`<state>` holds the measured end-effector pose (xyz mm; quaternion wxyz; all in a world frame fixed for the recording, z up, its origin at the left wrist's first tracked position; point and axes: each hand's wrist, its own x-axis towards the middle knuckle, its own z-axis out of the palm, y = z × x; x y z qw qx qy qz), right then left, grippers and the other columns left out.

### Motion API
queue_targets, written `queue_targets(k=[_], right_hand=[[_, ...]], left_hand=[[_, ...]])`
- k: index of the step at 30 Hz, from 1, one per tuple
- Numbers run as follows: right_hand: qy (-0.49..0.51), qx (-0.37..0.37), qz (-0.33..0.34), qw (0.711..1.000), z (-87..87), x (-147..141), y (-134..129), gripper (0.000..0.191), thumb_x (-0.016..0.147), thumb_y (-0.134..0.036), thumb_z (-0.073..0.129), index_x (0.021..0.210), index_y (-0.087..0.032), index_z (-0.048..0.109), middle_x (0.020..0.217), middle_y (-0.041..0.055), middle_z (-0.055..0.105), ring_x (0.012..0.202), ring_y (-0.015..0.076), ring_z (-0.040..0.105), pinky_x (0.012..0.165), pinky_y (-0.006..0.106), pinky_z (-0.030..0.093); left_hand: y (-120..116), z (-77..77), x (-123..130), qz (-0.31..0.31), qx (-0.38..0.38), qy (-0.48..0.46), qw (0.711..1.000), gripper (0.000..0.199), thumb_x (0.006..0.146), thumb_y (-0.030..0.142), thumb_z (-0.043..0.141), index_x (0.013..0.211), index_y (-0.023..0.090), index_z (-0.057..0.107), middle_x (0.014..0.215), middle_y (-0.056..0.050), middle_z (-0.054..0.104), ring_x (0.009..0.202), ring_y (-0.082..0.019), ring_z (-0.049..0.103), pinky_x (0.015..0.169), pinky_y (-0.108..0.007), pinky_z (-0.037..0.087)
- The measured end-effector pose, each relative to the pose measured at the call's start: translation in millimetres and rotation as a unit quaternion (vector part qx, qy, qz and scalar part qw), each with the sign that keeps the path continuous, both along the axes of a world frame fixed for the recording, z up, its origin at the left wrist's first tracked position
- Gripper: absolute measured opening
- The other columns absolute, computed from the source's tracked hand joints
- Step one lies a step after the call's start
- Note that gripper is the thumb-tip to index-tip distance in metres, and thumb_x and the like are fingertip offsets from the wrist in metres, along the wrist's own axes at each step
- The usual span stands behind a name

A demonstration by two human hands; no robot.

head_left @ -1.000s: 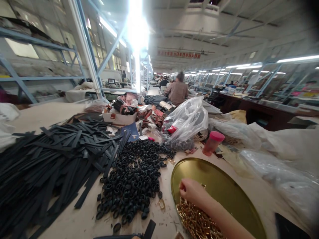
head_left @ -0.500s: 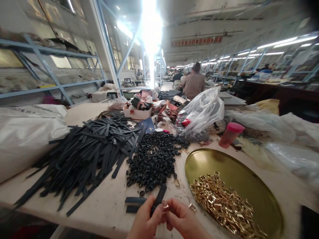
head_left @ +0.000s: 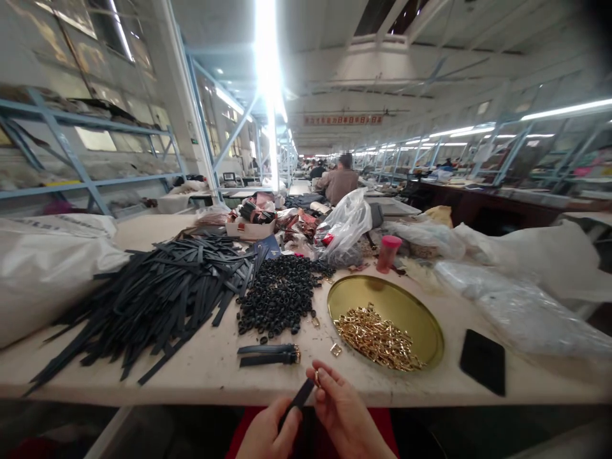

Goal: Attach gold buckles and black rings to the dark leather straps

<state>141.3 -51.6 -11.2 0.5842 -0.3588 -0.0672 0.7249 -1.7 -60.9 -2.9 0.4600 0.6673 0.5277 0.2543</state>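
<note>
My left hand (head_left: 272,428) is closed round a black strap (head_left: 302,395), just in front of the table's near edge. The strap slants up to the right towards my right hand (head_left: 338,401). Pinched in that hand's fingertips is a gold buckle (head_left: 317,377), right by the strap's upper end; whether the strap passes through it I cannot tell. Beyond my hands a few black straps (head_left: 268,354) with gold buckles at their right ends lie side by side. A loose gold buckle (head_left: 335,350) lies to their right.
Black strips (head_left: 162,299) are heaped at the left, beside a pile of small black loops (head_left: 277,296). An oval gold tray (head_left: 421,312) holds many gold buckles (head_left: 375,338). A dark flat slab (head_left: 482,361), a pink-lidded jar (head_left: 388,255) and plastic bags (head_left: 516,312) lie rightward.
My hands have drawn back from over the table to its near edge, still with the strap and buckle. The view has tilted up and turned right, bringing the dark slab fully into sight.
</note>
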Motion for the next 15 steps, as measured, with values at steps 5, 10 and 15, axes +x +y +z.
queue_targets(k=[5,10,15], right_hand=[[-0.022,0.035,0.008,0.999,-4.8,-7.5,-28.6,0.033,0.054,-0.03,0.078,0.081,-0.016,0.065,0.073,0.0022,0.068,0.04,0.0026,0.047,0.038,0.014,0.04],[-0.088,0.065,0.026,0.994,-4.7,-15.4,-40.4,0.035,0.052,-0.039,0.077,0.076,-0.016,0.066,0.065,-0.0009,0.063,0.039,0.0034,0.044,0.037,0.017,0.037],[-0.131,0.102,0.086,0.982,-11.5,-40.0,-38.8,0.041,0.051,-0.047,0.076,0.075,-0.015,0.066,0.05,-0.005,0.053,0.037,0.0033,0.037,0.035,0.017,0.03]], left_hand=[[-23.4,13.2,6.2,-0.041,0.03,-0.013,0.999,0.029,0.081,0.04,0.042,0.078,0.017,0.06,0.074,-0.002,0.063,0.067,-0.015,0.052,0.064,-0.021,0.039],[-32.3,25.8,-10.8,-0.109,0.038,0.023,0.993,0.024,0.082,0.034,0.042,0.079,0.018,0.06,0.078,-0.001,0.063,0.07,-0.016,0.054,0.063,-0.02,0.037],[-35.6,17.4,-35.4,-0.087,0.015,-0.012,0.996,0.022,0.083,0.032,0.041,0.076,0.017,0.056,0.078,-0.002,0.061,0.07,-0.015,0.052,0.06,-0.02,0.037]])
